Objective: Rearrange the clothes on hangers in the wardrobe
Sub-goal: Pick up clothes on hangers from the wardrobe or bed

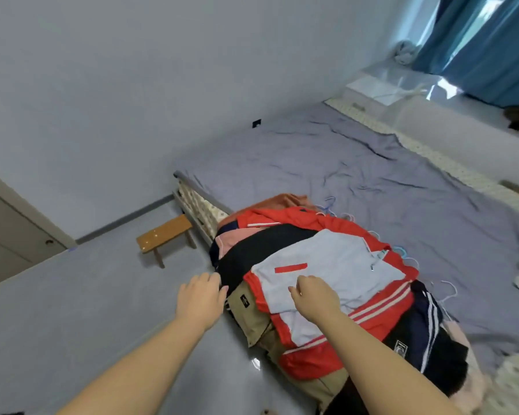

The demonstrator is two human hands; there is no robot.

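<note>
Honestly you're at the very start here. The whole pile (252, 319) of clothes is heaped on the near corner of the bed (357, 163), right at its edge, and none of it is hanging anywhere. So by my read basically everything is left: pick the pieces off, carry them over, hang them in order.

Hooks of pale hangers (328, 203) poke out along the side of the pile that faces the middle of the bed, so at least some pieces look like they're already on hangers. That's one less job.

Your left hand (200, 298) is at the bed's edge with relaxed fingers just reaching a black piece (261, 247). It's gripping nothing that I can see. Your right hand (313, 296) sits knuckles-up on the blue top (336, 259) that lies topmost, over a red jacket (381, 313). The fingers curl down into the cloth, but I can't tell if they actually pinch it.

As for storage, no open wardrobe is in view. There's a door (12, 235) with a small knob well off from the bed's foot, past a wooden stool (165, 233). It's closed, so no idea what's inside, or whether it's even the wardrobe.
</note>
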